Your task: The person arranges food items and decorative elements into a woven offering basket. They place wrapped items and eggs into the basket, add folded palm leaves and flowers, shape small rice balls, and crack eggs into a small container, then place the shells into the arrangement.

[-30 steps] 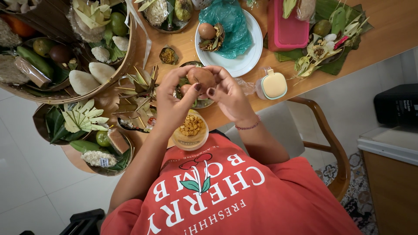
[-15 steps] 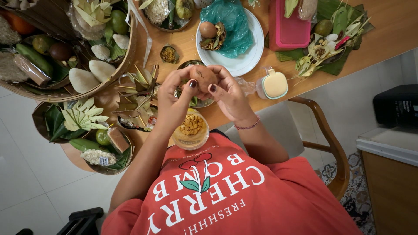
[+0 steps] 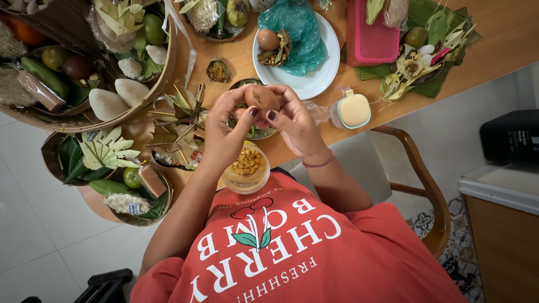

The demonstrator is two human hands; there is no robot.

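In the upper left of the frame sits a big woven basket (image 3: 163, 78) full of fruit and leaf cups. In the middle, the left hand (image 3: 222, 132) and the right hand (image 3: 295, 126) hold one brown egg (image 3: 262, 98) between them, up over the wooden counter (image 3: 505, 33). The fingers of both hands pinch the egg from each side, thumbs on the near side. Just under the hands is a small dish (image 3: 247, 126) with leaves, and nearer the person is a clear cup of yellow bits (image 3: 246, 165). Up from the egg is a white plate (image 3: 314, 78) with another egg. I think the egg could slip and crack if the fingers loosen, or break if they squeeze too hard. Both wrists bend in, elbows out, arms reaching up from the red shirt (image 3: 292, 252)
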